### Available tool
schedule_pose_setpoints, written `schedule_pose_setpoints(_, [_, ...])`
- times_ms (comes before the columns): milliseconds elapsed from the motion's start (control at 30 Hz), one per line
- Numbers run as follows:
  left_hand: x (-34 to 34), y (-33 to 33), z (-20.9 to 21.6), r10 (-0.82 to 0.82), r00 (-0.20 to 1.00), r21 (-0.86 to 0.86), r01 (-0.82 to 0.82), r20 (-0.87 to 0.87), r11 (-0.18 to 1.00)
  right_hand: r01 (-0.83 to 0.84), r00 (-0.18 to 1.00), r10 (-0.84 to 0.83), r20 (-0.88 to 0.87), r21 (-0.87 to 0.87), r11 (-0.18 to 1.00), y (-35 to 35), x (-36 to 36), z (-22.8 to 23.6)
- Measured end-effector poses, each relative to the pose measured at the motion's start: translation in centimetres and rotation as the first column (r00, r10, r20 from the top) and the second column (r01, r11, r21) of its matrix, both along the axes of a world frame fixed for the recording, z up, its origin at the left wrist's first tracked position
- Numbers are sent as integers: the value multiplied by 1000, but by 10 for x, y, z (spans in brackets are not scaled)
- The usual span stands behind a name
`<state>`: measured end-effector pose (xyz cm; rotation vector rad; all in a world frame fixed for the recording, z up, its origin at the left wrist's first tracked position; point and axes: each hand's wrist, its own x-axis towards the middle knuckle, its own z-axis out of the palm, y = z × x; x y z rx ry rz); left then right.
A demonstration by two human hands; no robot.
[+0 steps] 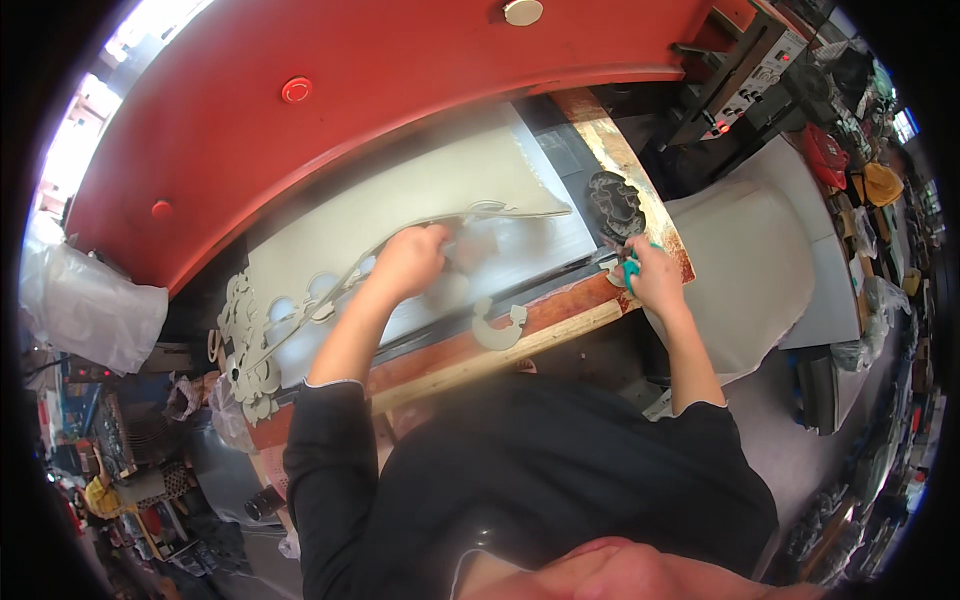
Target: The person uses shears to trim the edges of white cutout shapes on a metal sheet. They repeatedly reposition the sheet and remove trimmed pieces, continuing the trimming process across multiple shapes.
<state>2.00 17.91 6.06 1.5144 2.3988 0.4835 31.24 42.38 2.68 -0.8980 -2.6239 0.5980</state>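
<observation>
Left hand [408, 262] at offcut strip [515, 213], above white board [562, 238]; can't tell fingers' grip. Right hand [657, 280], board's right, clamped round teal-handled tool [630, 272]. Likely clearing offcut; next needs steady tension.

Upper left glares white, the middle hazy, edges bowed.

Machine hood [420, 70] at 11–12 o'clock: solid red, w/ a brighter red btn [297, 90] & cream cap [523, 12]. Sheet [420, 165] under it: plain grey-beige; board [558, 243] bluish-white. Approx 2 o'clock, plate [614, 207]: blk, curvy relief pattern. Handle [631, 270] in my R hand [655, 275], 3 o'clock: teal. C-shaped pc [490, 330] nr centre: grey-beige, same as offcuts [240, 345], 8–9. Table edge [560, 322]: rusty red-brn + pale bare wood. My shirt [560, 450], 6 o'clock: blk, thin whitish trim.
</observation>
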Motion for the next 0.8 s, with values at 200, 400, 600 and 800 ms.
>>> schedule_pose_setpoints(200, [9, -6, -7, -23, 997, -38, 25, 70, 999, -13, 1000, 11, 11, 152, 988, -5, 11, -47])
schedule_pose_setpoints(400, [20, -11, -10, -3, 996, -33, 6, 85, 999, -30, 998, 37, -45, 133, 991, 10, 20, -57])
schedule_pose_setpoints(600, [39, -18, -12, 2, 999, -94, 3, 53, 996, 158, 758, -305, -576, -291, 943, 23, 22, -36])
schedule_pose_setpoints(800, [50, -21, -29, 7, 997, -9, -8, -73, 1000, -257, 572, -647, -504, -859, 442, -7, 4, 2])
